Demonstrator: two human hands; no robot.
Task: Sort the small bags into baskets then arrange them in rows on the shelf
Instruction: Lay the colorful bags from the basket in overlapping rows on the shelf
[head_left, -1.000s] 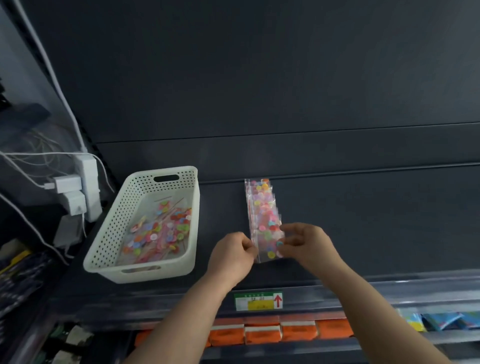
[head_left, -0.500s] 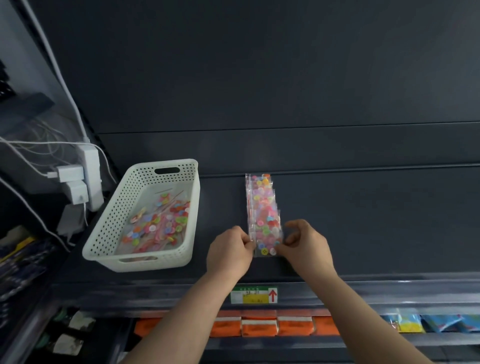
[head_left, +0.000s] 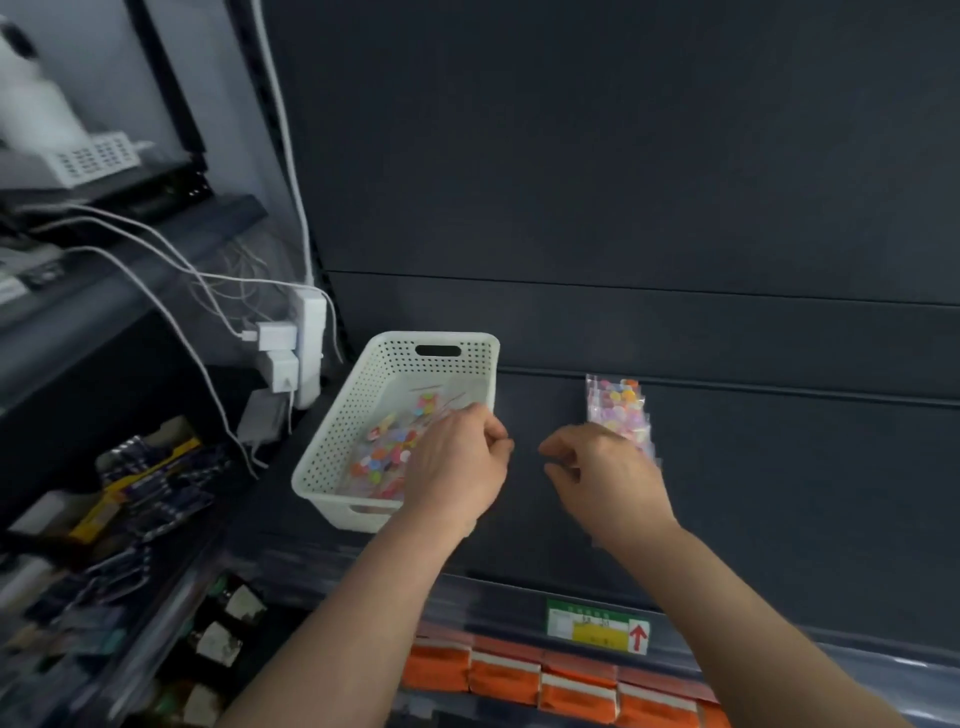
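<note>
A white perforated basket (head_left: 332, 452) stands on the dark shelf (head_left: 779, 493) and holds several clear small bags of coloured buttons (head_left: 382, 454). To its right, a row of the same bags (head_left: 618, 410) lies overlapping on the shelf, running front to back. My left hand (head_left: 457, 467) hovers over the basket's front right corner with its fingers curled and nothing visible in them. My right hand (head_left: 608, 478) hangs just left of the row's near end, fingers loosely curled and empty, and it hides the nearest bag.
White chargers and a power strip (head_left: 296, 353) with trailing cables hang left of the basket. Orange packs (head_left: 519, 675) fill the shelf below, under a green and yellow price tag (head_left: 597, 623). Dark packets (head_left: 145, 483) crowd the left shelving.
Both hands have let go of the nearest bag in the row. My left hand has moved left over the basket, and my right hand has drawn off the row. My view has swung left.
</note>
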